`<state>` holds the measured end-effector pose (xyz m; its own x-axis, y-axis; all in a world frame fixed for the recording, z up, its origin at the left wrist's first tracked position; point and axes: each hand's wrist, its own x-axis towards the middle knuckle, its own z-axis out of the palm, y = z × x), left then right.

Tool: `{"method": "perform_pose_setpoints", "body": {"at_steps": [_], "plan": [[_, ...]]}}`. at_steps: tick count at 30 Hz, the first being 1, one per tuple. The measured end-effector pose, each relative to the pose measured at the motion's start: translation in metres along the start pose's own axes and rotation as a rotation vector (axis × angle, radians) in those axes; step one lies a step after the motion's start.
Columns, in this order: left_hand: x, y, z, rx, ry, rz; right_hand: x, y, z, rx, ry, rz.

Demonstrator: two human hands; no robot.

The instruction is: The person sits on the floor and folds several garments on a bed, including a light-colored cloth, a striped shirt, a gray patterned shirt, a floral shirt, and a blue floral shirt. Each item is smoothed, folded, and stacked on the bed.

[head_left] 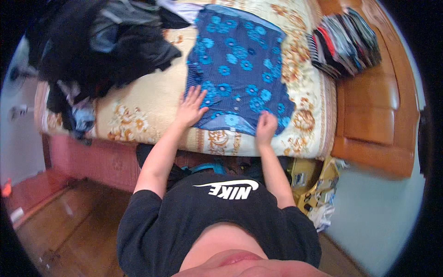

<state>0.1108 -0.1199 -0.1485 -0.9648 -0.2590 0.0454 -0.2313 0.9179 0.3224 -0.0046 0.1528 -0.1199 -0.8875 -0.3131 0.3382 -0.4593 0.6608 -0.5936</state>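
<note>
A blue garment with light-blue flowers [235,69] lies spread out on the bed, its curved near edge toward me. A few small pale spots that look like buttons show near that edge. My left hand [190,109] rests flat on the garment's near left side, fingers stretched and apart. At the near right part of the cloth, my right hand [266,127] is closed, its fingers curled down onto the fabric. The fingertips of the right hand are mostly hidden, but it appears to pinch the garment there.
A patterned cream bedcover [152,106] lies under everything. At the far left is a large heap of dark clothes [110,46]. A row of folded clothes [344,44] stands at the far right by the wooden headboard [378,101]. A small shelf unit [314,189] is beside the bed at right.
</note>
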Motion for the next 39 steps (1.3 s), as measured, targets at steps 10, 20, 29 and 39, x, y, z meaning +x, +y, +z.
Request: {"method": "perform_pose_setpoints", "body": {"at_steps": [10, 20, 29, 39], "plan": [[0.003, 0.01, 0.003, 0.061, 0.129, 0.036, 0.075, 0.2, -0.001, 0.116, 0.006, 0.784], [0.003, 0.006, 0.005, 0.117, 0.072, 0.012, 0.043, 0.142, -0.033, 1.151, 0.497, 1.027], [0.006, 0.008, 0.004, 0.125, 0.058, 0.034, 0.071, 0.035, -0.03, 0.013, -0.134, 0.024], [0.004, 0.008, 0.003, 0.144, 0.072, 0.019, 0.102, 0.114, -0.013, 0.027, 0.075, 0.359]]}}
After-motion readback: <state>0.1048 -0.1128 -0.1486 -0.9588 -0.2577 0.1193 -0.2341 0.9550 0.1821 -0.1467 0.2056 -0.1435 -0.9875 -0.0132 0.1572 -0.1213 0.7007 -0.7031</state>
